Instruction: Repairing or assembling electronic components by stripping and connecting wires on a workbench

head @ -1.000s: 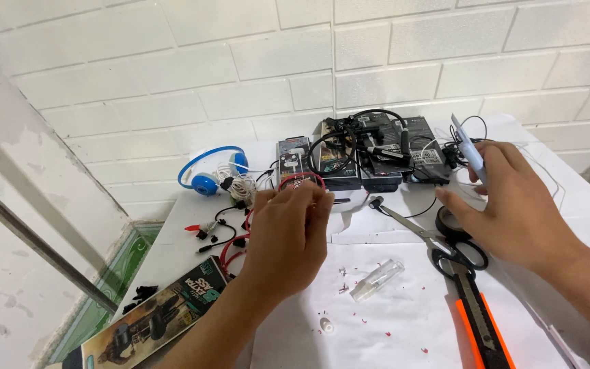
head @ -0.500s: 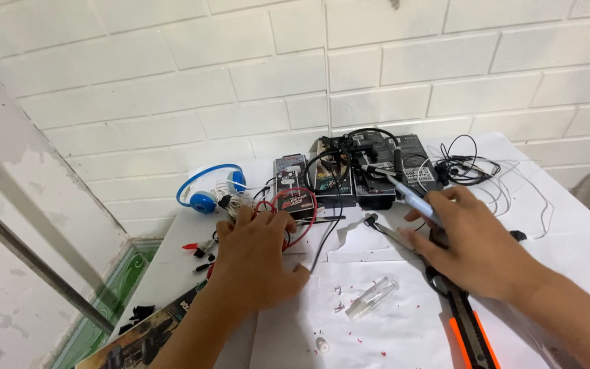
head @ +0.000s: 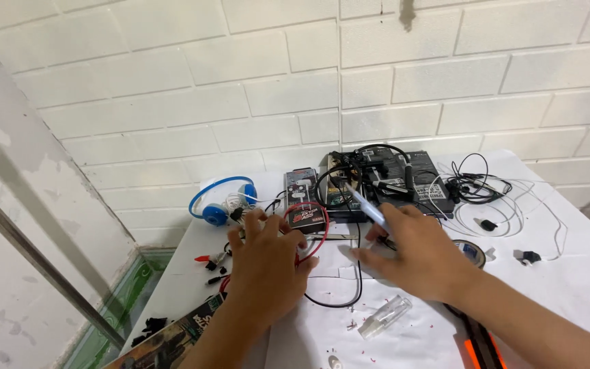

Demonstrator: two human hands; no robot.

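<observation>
A white cloth-covered surface [head: 582, 287] set against a white brick wall was seen from above, with both hands at work over a tangle of wiring. The left hand [head: 268, 263] was laid palm down with its fingers curled loosely over a loop of thin red wire [head: 319, 229], which lay just in front of a small red and black rectangular pack [head: 306, 217]; whether the wire was actually pinched could not be told. The right hand [head: 421, 256] was closed around a slim pale blue pen-shaped tool [head: 368, 208], its tip angled up toward a cluster of black electronic modules [head: 404, 181] near the wall. The step in hand was judged to be the steadying of the red wire while the tool was brought to it; a fine, steady placement of the tip seemed to be called for. Blue headphones [head: 216, 205] lay to the left, a small clear plastic tube [head: 385, 316] lay below the right hand, and a roll of tape [head: 471, 251] was partly covered by it. The tool's tip, the left fingertips and the wire ends were hard to make out.
</observation>
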